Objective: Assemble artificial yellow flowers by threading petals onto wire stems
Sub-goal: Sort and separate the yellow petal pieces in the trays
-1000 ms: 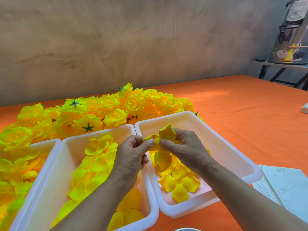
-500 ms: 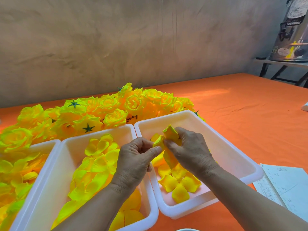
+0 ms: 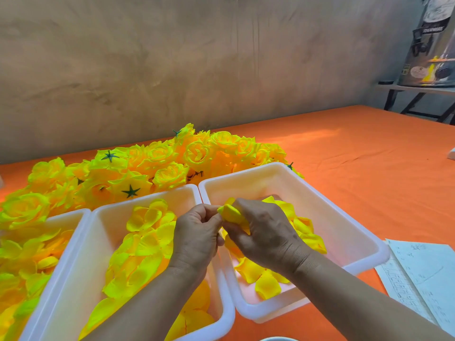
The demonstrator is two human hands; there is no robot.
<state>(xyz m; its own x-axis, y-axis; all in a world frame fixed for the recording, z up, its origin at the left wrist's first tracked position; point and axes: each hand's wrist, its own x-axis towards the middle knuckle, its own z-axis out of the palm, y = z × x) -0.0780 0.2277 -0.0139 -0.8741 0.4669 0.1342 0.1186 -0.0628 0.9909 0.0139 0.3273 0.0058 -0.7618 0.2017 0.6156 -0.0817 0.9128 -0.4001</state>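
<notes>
Both hands meet over the rim between two white bins. My right hand (image 3: 266, 232) curls its fingers round a folded yellow petal piece (image 3: 230, 211), and my left hand (image 3: 197, 232) pinches that same piece at its left tip. No wire stem is visible; my fingers hide the petal's centre. Loose yellow petals (image 3: 261, 276) lie in the right bin (image 3: 344, 222). The middle bin (image 3: 81, 267) holds larger yellow-green petals (image 3: 147, 237). Finished yellow flowers (image 3: 157, 166) with green star backs are heaped behind the bins.
A third bin (image 3: 71, 215) of petals sits at the far left. Sheets of paper (image 3: 423, 274) lie on the orange tablecloth (image 3: 357, 168) at the right. A shelf with a box (image 3: 433, 45) stands in the far right corner by the grey wall.
The petal piece has been folded smaller and drawn into my right hand, which moved down and closed round it. My left hand's pinch stayed at its tip. The camera leaned closer.
</notes>
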